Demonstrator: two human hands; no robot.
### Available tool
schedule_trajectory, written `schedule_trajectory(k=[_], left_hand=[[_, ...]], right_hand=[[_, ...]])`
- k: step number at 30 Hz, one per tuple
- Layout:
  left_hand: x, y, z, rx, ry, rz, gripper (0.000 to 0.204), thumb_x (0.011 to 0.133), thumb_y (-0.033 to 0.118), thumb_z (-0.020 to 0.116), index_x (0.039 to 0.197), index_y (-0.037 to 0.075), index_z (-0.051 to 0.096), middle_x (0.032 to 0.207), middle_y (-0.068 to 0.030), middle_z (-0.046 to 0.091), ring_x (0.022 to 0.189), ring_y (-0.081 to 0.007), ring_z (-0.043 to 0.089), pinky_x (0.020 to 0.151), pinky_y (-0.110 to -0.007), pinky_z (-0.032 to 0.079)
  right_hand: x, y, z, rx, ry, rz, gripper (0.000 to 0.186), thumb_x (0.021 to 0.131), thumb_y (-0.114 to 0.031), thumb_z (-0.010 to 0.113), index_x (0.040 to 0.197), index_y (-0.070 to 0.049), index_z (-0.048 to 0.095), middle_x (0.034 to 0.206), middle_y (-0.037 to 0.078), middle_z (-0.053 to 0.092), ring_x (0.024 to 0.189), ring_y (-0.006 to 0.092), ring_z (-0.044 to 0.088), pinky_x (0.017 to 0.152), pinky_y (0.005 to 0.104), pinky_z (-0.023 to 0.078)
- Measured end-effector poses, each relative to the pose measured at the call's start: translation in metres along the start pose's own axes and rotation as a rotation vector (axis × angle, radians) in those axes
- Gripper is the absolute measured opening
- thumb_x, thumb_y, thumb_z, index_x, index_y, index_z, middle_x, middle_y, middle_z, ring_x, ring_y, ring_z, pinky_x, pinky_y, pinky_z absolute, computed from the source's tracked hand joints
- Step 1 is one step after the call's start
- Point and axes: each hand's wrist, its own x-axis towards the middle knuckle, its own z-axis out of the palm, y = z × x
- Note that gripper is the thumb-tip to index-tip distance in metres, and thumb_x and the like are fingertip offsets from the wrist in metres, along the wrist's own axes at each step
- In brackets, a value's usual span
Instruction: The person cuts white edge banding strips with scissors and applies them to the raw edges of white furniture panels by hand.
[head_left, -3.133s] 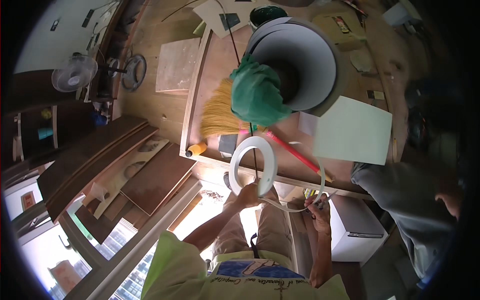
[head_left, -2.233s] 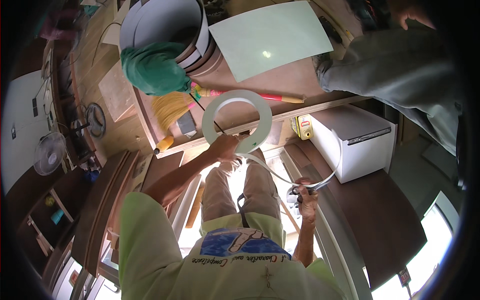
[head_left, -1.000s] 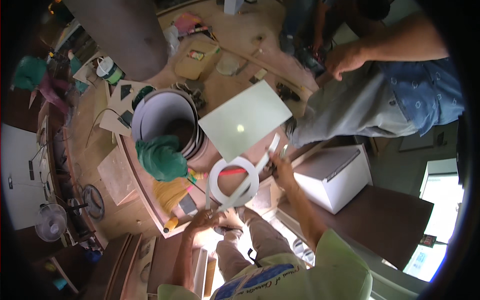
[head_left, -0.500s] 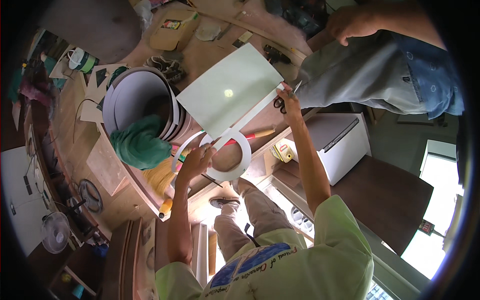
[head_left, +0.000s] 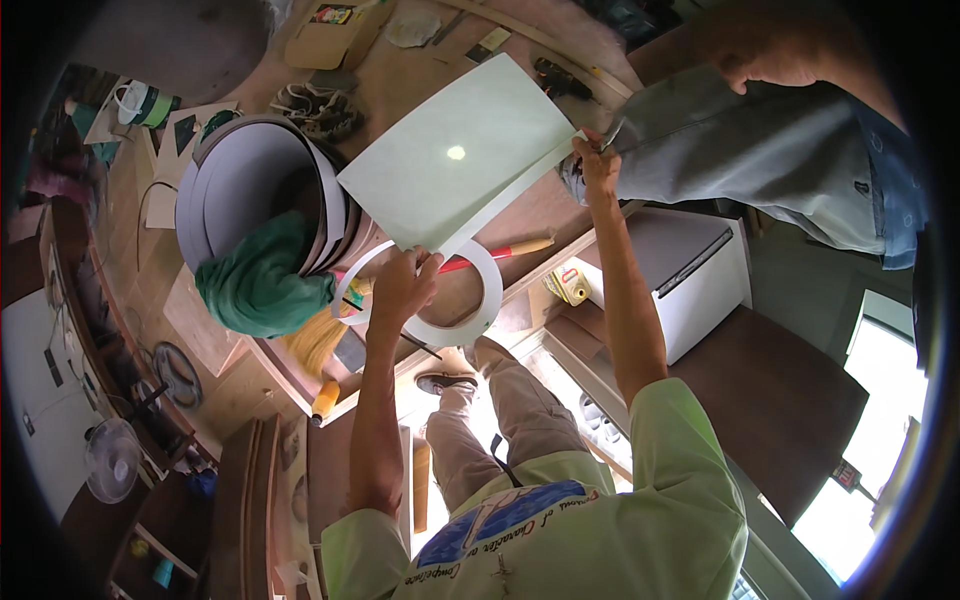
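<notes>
A pale, glossy rectangular panel (head_left: 440, 140) lies tilted in front of me. A narrow white edging strip (head_left: 520, 190) runs along its near edge. My left hand (head_left: 405, 287) is closed at the panel's near-left corner, pinching the strip's end. At the near-right corner my right hand (head_left: 598, 168) grips the strip's other end, with scissors (head_left: 613, 132) also in its fingers. Their handles are mostly hidden. A roll of white edging (head_left: 490, 300) lies beside my left hand, its loose loop passing behind the wrist.
Rolled sheets (head_left: 235, 190) stand at the left with a green cloth (head_left: 265, 285) over them. A red-and-yellow-handled tool (head_left: 520, 248), a broom (head_left: 318, 345) and a yellow can (head_left: 568, 285) lie nearby. Another person's leg (head_left: 740, 150) and hand (head_left: 790, 60) are at the right.
My left hand has moved up to the panel's near-left corner. My right hand has shifted slightly right and up, and the strip now lies closer along the panel's edge.
</notes>
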Motion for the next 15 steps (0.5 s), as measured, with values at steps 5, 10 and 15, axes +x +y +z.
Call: schedule_trajectory(k=[5,10,15], left_hand=[[0.001,-0.012,0.002,0.017,0.088,-0.001,0.033,0.088,0.032,0.057,0.082,0.0,0.061,0.054,-0.0065,0.058,0.048,-0.015,0.058,0.051,-0.03,0.047],[-0.005,-0.047,-0.007,0.034,0.12,-0.038,0.034,0.085,0.036,0.059,0.087,0.003,0.064,0.056,-0.0072,0.06,0.053,-0.018,0.062,0.058,-0.033,0.048],[-0.005,-0.057,-0.008,-0.103,0.107,-0.049,0.032,0.084,0.032,0.059,0.09,0.0,0.064,0.059,-0.0065,0.06,0.053,-0.0148,0.06,0.055,-0.029,0.048]], right_hand=[[0.011,-0.01,-0.003,-0.133,-0.029,0.072,0.035,0.078,-0.008,0.067,0.11,0.006,0.063,0.064,-0.001,0.054,0.053,0.0067,0.046,0.049,0.0224,0.035],[0.019,-0.005,-0.009,-0.296,-0.073,0.115,0.036,0.08,-0.012,0.067,0.112,0.004,0.063,0.064,-0.002,0.054,0.053,0.0057,0.047,0.047,0.0209,0.034],[0.018,-0.01,-0.01,-0.284,-0.149,0.11,0.036,0.082,-0.013,0.066,0.114,0.004,0.062,0.066,-0.002,0.055,0.055,0.0059,0.048,0.048,0.0202,0.035]])
